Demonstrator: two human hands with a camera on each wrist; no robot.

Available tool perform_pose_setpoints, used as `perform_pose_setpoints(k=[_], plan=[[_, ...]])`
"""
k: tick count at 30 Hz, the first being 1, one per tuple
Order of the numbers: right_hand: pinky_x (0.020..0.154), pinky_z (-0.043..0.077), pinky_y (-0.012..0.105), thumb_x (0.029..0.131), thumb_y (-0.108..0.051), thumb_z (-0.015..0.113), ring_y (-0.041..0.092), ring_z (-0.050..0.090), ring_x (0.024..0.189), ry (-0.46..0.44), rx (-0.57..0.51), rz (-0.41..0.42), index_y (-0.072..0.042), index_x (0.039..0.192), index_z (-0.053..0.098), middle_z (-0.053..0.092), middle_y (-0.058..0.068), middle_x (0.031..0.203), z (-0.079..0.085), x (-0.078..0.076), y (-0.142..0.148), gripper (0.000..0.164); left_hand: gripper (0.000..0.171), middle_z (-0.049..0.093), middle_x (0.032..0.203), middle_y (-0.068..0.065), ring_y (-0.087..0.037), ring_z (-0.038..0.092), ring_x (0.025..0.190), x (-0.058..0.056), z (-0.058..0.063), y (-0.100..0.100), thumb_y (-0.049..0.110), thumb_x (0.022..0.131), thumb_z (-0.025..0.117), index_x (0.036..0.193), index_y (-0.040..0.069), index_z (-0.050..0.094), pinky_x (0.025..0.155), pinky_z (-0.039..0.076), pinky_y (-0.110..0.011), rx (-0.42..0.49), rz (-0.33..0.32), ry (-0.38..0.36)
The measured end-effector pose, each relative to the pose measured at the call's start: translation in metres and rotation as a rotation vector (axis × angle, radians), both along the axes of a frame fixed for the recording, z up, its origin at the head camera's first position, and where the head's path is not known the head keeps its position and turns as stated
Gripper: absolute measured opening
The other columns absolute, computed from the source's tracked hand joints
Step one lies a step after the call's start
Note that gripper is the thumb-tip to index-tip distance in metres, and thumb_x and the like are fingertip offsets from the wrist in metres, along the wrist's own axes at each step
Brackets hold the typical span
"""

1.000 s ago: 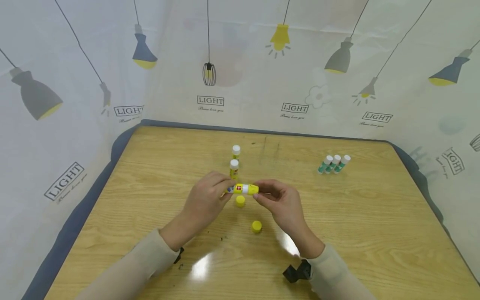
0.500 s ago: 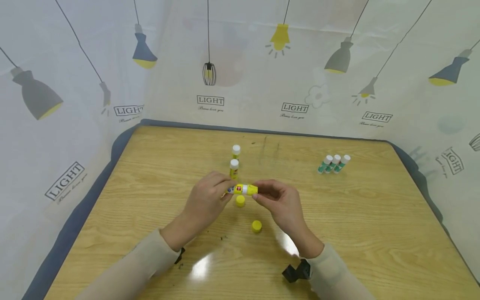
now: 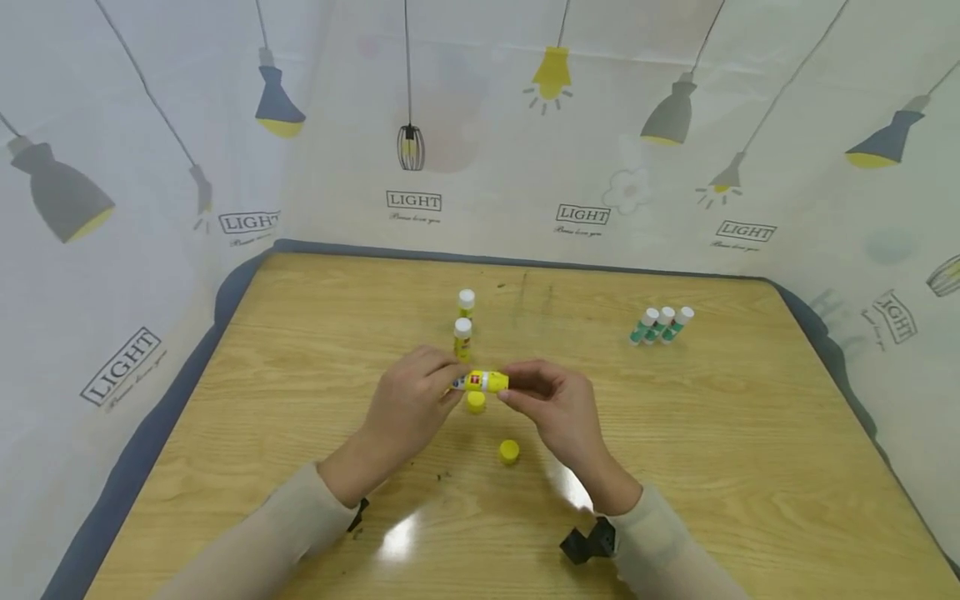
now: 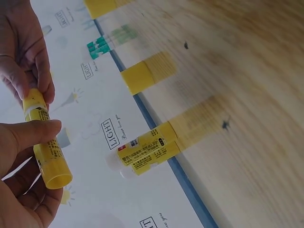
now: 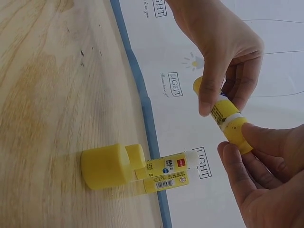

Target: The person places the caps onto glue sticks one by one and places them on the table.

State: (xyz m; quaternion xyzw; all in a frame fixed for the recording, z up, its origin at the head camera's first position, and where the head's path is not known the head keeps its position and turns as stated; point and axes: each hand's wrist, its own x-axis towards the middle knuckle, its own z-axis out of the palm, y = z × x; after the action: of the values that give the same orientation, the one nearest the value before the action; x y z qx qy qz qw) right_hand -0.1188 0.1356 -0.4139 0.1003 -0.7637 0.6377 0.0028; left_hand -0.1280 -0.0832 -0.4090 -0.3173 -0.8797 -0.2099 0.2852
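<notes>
Both hands hold a yellow glue stick (image 3: 472,381) sideways above the table. My left hand (image 3: 416,396) grips its printed barrel between thumb and fingers. With thumb and fingertips, my right hand (image 3: 558,408) pinches the yellow end piece (image 5: 236,133) at the other end. A narrow white band (image 5: 231,118) shows between that piece and the barrel. Below the hands, two yellow caps (image 3: 476,402) (image 3: 509,452) lie on the table. Just behind the left hand, a white-capped yellow glue stick (image 3: 462,337) stands upright, with a similar glue stick (image 3: 467,303) behind it.
Three green glue sticks with white caps (image 3: 662,326) stand together at the back right of the wooden table (image 3: 750,433). A lamp-patterned curtain (image 3: 495,167) hangs behind and along both sides. Black wrist camera mounts show near both sleeves.
The white band on the held glue stick has narrowed as the right hand's yellow end piece moved closer to the barrel. The head view has shifted slightly; the standing glue sticks and caps stay put.
</notes>
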Motion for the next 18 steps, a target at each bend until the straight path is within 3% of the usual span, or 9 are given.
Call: perform_pose_setpoints(k=[18], plan=[[0.080,0.063,0.030,0.085,-0.005,0.081,0.021,0.073,0.095,-0.020,0.013,-0.023,-0.005,0.106,0.077,0.076,0.010,0.105,0.0018,0.0004,-0.0035,0.021,0.021,0.075,0.092,-0.001,-0.015,0.068,0.085,0.0011,0.0009,0.0015,0.005,0.076,0.089,0.095,0.008,0.081,0.077,0.060,-0.024,-0.001,-0.001,0.038]])
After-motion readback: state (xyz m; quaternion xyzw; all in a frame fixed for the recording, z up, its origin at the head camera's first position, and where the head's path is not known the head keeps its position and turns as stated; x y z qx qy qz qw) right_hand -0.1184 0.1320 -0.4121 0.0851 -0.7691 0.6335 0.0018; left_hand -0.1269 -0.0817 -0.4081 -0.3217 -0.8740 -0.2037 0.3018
